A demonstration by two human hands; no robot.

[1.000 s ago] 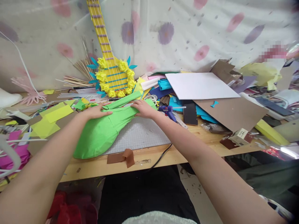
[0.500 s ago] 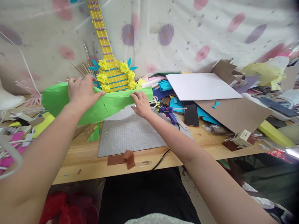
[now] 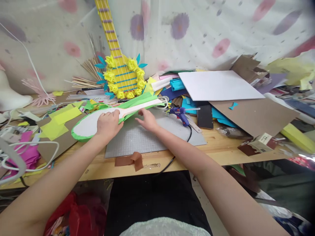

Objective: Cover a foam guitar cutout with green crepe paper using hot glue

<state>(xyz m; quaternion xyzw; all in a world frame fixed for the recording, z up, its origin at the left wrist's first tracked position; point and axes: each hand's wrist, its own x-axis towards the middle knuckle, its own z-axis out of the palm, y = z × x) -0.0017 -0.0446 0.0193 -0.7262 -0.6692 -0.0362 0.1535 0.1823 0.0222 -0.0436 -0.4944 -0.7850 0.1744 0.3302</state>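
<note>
A guitar-shaped white board (image 3: 86,126) edged with green paper (image 3: 145,98) tilts above the table's left half, its narrow neck pointing right. My left hand (image 3: 108,124) grips it where the rounded body meets the neck, thumb at the lower edge. By the neck's lower edge is my right hand (image 3: 148,120), its fingers apart; whether the fingertips touch the green paper is hard to see. Under both hands lies a grey cutting mat (image 3: 137,137). To the right of my right hand rests a blue glue gun (image 3: 180,115).
A yellow paper guitar (image 3: 123,78) with yellow flowers leans against the curtain behind. At right lie a phone (image 3: 205,115), a white board (image 3: 219,86) and brown cardboard (image 3: 256,114). Brown paper (image 3: 129,161) sits at the front edge; coloured scraps and white cables (image 3: 31,144) crowd the left.
The guitar-shaped piece has been turned over from its green side to its white side and lowered. My left hand has shifted right and down along it; my right hand has loosened from the neck.
</note>
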